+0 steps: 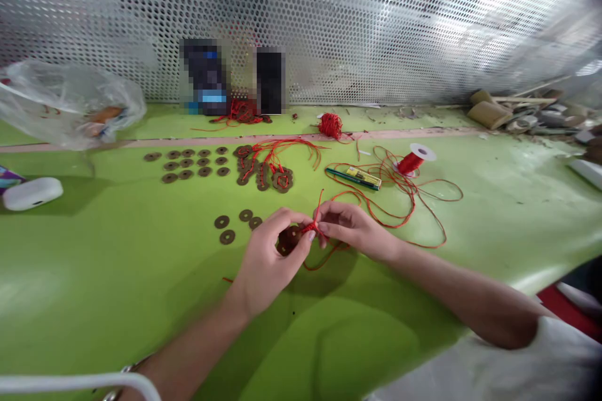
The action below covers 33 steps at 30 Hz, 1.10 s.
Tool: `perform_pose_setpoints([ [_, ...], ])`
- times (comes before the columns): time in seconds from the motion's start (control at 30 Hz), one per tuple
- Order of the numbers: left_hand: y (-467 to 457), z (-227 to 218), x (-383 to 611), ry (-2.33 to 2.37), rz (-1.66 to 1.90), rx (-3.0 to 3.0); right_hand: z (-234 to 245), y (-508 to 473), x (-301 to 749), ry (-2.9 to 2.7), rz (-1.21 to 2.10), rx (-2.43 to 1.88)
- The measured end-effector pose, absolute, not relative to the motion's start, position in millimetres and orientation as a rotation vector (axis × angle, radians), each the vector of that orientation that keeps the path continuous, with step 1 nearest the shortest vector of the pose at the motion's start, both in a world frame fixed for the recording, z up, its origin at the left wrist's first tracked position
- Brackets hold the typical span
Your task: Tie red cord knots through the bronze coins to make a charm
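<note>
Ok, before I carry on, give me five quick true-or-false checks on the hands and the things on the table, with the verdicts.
1. The left hand and the right hand both have fingertips on the red cord. True.
2. The right hand lies flat, well away from the red cord. False: its thumb and fingers are bent and pinch the cord.
3. The clear plastic bag lies to the left of the loose coins. True.
4. The spool lies to the right of the green pen. True.
5. The green pen is in the left hand. False: it lies on the table, apart from both hands.
</note>
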<state>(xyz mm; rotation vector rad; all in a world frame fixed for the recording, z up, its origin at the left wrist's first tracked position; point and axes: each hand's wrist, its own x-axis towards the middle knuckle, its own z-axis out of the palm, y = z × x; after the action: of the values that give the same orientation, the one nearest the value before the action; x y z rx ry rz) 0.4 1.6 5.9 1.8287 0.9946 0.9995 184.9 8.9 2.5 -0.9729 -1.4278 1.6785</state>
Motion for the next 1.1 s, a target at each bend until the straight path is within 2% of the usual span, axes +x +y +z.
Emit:
perform_pose_setpoints([
  [0.17,2.6,8.2,-0.4,0.978,0.978,1.808,0.8,10.9,185.5,-1.361,1.81,-0.931],
  [0.53,3.7,8.2,0.6,1.055,1.025,1.727,-6.8,12.4,188.0,-1.205,1.809,-0.838],
  [0.93,0.9,10.2,1.0,1.052,1.105,1.975,-2.3,9.7,187.4,-1.243,1.717,-0.843],
  [1.1,0.3,9.2,1.2,1.037,1.098,2.002,-4.3,10.4,187.5,-1.193,1.809,-0.847],
])
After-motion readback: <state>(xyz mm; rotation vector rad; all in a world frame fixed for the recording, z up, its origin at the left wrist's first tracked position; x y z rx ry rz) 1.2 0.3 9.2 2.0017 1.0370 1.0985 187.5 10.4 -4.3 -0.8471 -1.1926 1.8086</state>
